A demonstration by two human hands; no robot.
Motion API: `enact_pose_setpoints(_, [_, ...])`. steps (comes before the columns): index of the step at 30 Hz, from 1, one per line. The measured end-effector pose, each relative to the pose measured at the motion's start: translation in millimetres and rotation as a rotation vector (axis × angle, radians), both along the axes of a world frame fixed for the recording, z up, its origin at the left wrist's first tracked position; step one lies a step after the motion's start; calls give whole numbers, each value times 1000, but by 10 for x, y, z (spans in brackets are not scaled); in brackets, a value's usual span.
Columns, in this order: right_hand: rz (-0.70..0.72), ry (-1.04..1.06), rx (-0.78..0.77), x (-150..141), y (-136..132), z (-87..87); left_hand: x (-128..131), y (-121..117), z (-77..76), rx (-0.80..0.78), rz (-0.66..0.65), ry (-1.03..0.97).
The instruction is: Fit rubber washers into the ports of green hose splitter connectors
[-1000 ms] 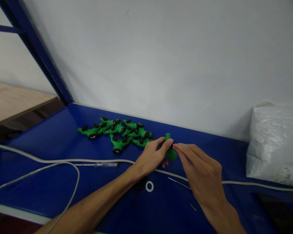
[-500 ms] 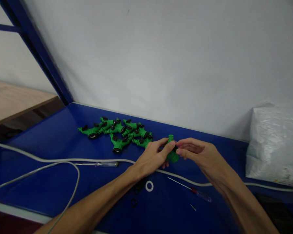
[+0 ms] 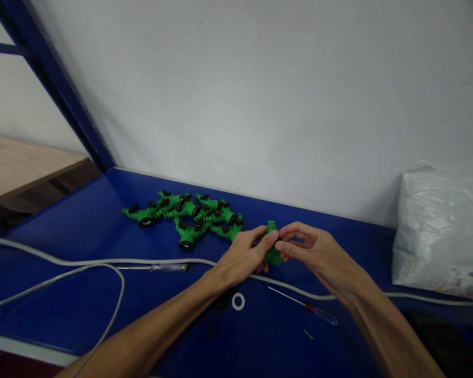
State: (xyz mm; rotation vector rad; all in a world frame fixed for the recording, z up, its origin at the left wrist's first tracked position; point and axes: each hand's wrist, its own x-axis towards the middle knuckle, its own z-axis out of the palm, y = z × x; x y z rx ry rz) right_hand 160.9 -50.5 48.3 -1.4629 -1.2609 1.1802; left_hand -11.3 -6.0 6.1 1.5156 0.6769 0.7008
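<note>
A green hose splitter [image 3: 274, 256] is held above the blue bench, largely covered by fingers. My left hand [image 3: 249, 251] wraps around it from the left, thumb across its body. From the right, my right hand [image 3: 302, 242] pinches at its side with thumb and fingertips; the exact part between them is hidden. One green outlet points up past the left thumb. Below the hands lie a white ring washer [image 3: 238, 301] and some dark rings [image 3: 213, 329]. A screwdriver [image 3: 319, 313] with a clear red-collared handle lies to their right.
Several green splitters with black valve levers [image 3: 189, 231] lie in a group at the back left. A pale cable [image 3: 142, 261] crosses the bench beneath the wrists, near a second screwdriver [image 3: 169, 268]. A plastic-wrapped package [image 3: 441, 231] stands at the right, against the wall [image 3: 260, 105].
The view has shifted slightly, moving the scene a little left. Both hands keep hold of the splitter; the right fingers have changed their bend slightly at its side.
</note>
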Motion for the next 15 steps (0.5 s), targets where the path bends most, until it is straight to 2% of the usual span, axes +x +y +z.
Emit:
enact_pose_setpoints(5, [21, 70, -26, 14, -11, 3, 6, 8, -5, -26, -12, -56])
enact_pose_setpoints(10, [20, 87, -29, -15, -10, 31, -7, 9, -1, 9, -17, -25])
enact_pose_setpoints(15, [-7, 82, -31, -47, -19, 31, -4, 11, -18, -30, -28, -31])
